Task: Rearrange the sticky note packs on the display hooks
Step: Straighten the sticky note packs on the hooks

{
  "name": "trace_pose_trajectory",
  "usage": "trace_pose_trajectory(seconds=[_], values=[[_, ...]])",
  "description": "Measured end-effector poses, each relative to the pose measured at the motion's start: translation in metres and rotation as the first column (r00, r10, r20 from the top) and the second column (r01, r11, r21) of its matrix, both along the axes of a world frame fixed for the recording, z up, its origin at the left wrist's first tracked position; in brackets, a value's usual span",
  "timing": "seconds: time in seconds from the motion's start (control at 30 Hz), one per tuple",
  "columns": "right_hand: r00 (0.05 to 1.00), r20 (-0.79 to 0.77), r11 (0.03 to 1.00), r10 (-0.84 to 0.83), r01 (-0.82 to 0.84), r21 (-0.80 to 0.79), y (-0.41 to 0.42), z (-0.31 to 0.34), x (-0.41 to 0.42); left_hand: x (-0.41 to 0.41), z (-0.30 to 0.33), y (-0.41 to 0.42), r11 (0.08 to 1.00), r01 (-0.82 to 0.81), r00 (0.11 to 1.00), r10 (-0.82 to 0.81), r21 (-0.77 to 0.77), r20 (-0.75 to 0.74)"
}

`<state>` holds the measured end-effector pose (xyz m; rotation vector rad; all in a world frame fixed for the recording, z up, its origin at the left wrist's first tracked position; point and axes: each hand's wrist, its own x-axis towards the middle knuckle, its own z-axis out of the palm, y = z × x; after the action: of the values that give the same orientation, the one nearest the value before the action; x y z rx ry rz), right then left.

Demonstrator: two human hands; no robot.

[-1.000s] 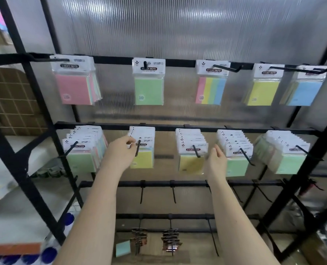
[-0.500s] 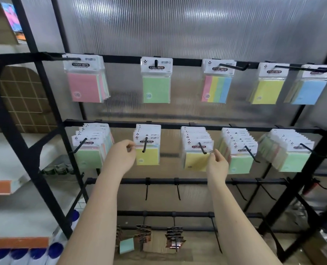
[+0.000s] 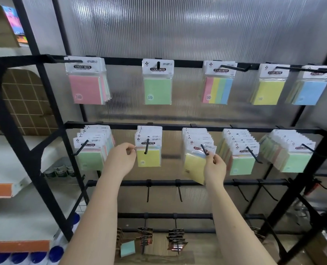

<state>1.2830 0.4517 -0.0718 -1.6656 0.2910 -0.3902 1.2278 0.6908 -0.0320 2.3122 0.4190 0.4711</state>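
Sticky note packs hang on black hooks in two rows of a black rack. My left hand (image 3: 121,159) pinches the left edge of the front yellow pack (image 3: 149,156) on the second hook of the middle row. My right hand (image 3: 215,165) pinches the front yellow pack (image 3: 194,167) of the third hook; that pack is tilted and sits at the hook's tip (image 3: 206,153). More packs (image 3: 197,138) hang behind it. The top row holds pink (image 3: 87,88), green (image 3: 157,89), striped (image 3: 217,90), yellow (image 3: 267,92) and blue (image 3: 309,92) packs.
Green-fronted stacks hang at the left (image 3: 91,157) and on two right hooks (image 3: 242,164), (image 3: 292,163). A third rail (image 3: 162,183) carries bare hooks. Lower down hang dark clip packs (image 3: 176,240). White shelving with blue-capped bottles (image 3: 36,257) stands to the left.
My right hand has drawn the front yellow pack forward along the third hook to its tip, tilting it. My left hand stays at the second hook's pack. The view has shifted slightly.
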Motion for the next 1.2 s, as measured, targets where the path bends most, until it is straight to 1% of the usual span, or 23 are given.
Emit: trace_pose_trajectory(seconds=[0.1,0.23,0.43,0.53,0.67,0.83,0.93,1.03,1.13,1.2], values=[[0.999,0.03,0.999,-0.029,0.03,-0.028,0.002,0.002,-0.01,0.002,-0.005,0.0,1.0,0.021,1.0,-0.021,-0.006,-0.009],[0.997,0.048,0.991,-0.065,0.07,-0.114,0.0,0.013,-0.026,0.006,-0.01,0.0,0.999,0.024,1.0,-0.024,-0.021,-0.014],[0.995,-0.027,0.954,-0.098,0.086,-0.287,-0.006,0.036,-0.043,0.017,-0.018,-0.003,0.996,0.039,0.999,-0.041,-0.076,-0.025],[0.993,-0.051,0.94,-0.109,0.086,-0.33,-0.013,0.046,-0.052,0.028,-0.016,-0.005,0.994,0.05,0.998,-0.053,-0.095,-0.028],[0.99,-0.019,0.938,-0.136,0.123,-0.324,-0.024,0.063,-0.062,0.04,-0.015,-0.009,0.99,0.036,0.999,-0.034,-0.138,0.017],[0.985,0.042,0.942,-0.169,0.174,-0.286,-0.033,0.077,-0.067,0.042,-0.027,-0.016,0.978,-0.054,0.994,0.072,-0.202,0.086],[0.984,0.066,0.955,-0.164,0.175,-0.24,-0.036,0.081,-0.07,0.042,-0.036,-0.019,0.959,-0.077,0.989,0.108,-0.274,0.097],[0.983,0.092,0.968,-0.162,0.176,-0.181,-0.037,0.082,-0.072,0.046,-0.042,-0.022,0.922,-0.018,0.997,0.045,-0.386,0.06],[0.981,0.104,0.974,-0.163,0.177,-0.14,-0.037,0.084,-0.073,0.047,-0.044,-0.027,0.829,0.061,0.998,-0.038,-0.557,0.052],[0.981,0.106,0.976,-0.165,0.178,-0.126,-0.037,0.085,-0.074,0.047,-0.045,-0.03,0.798,0.079,0.997,-0.049,-0.597,0.067]])
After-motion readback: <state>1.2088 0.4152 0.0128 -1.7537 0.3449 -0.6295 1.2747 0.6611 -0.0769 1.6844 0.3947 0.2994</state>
